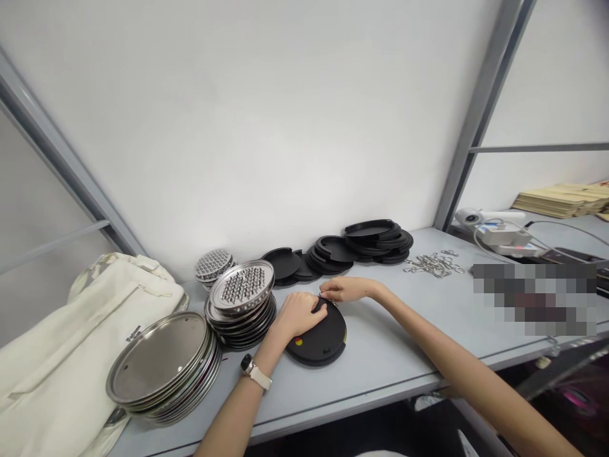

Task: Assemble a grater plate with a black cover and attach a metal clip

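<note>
A black round disc (318, 346) with a small red and yellow mark lies on the table in front of me. My left hand (297, 314), with a watch on its wrist, grips the disc from its upper left side, thumb across the top face. At the far edge of the disc my right hand (346, 289) has its fingers pinched together on a small metal clasp, mostly hidden by the fingers. Left of the disc stands a stack of round metal graters (242, 285). Behind it are piles of black round trays (335, 249) with notched rims.
A stack of round metal plates (159, 355) stands near the left front edge, beside a cream bag (71, 343). Loose metal clasps (434, 264) lie to the right. A white device with cables (507, 238) and stacked wooden boards (561, 200) are farther right, past a metal post (480, 114).
</note>
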A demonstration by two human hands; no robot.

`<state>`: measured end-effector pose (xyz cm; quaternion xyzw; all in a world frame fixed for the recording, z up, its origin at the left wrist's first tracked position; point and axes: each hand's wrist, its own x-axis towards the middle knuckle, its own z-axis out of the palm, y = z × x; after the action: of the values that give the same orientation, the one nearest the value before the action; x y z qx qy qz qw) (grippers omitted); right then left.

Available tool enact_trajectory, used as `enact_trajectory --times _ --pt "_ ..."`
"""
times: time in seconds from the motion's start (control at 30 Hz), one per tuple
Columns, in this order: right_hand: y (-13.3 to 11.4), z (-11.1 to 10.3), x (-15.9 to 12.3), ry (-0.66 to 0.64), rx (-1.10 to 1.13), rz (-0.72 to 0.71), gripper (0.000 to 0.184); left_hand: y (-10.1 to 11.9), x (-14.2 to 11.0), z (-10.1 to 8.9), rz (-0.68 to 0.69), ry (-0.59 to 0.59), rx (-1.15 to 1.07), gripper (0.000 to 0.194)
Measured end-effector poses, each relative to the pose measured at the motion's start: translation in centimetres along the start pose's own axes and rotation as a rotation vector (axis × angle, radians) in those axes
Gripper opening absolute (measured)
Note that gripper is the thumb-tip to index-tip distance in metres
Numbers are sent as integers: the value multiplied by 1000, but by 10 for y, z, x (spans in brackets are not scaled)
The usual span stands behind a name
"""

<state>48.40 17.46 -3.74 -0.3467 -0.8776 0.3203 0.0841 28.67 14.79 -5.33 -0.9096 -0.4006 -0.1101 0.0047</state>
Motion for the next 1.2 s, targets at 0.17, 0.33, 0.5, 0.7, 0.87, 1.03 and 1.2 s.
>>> enact_trajectory --times 0.17,0.33,0.5,0.7,0.87,1.03,1.2 --pt "-1 1 0 4 -6 8 26 1 0 -1 -17 -8 -18 35" --pt "-3 0 -1 -5 -10 12 25 1 0 -1 -28 -14 -21 35" --pt "-5 -1 -1 2 -23 4 24 1 0 0 -5 -11 1 35" --pt "-2 0 0 21 -54 11 22 3 0 -3 -18 -17 -11 34" --pt "3 1 1 17 -73 22 23 4 0 -4 -31 -20 -15 35" --pt "2 1 1 4 -73 29 24 2 0 -2 -7 -7 -5 34" --pt "0 0 0 -7 -63 30 23 0 0 -1 4 2 -2 35"
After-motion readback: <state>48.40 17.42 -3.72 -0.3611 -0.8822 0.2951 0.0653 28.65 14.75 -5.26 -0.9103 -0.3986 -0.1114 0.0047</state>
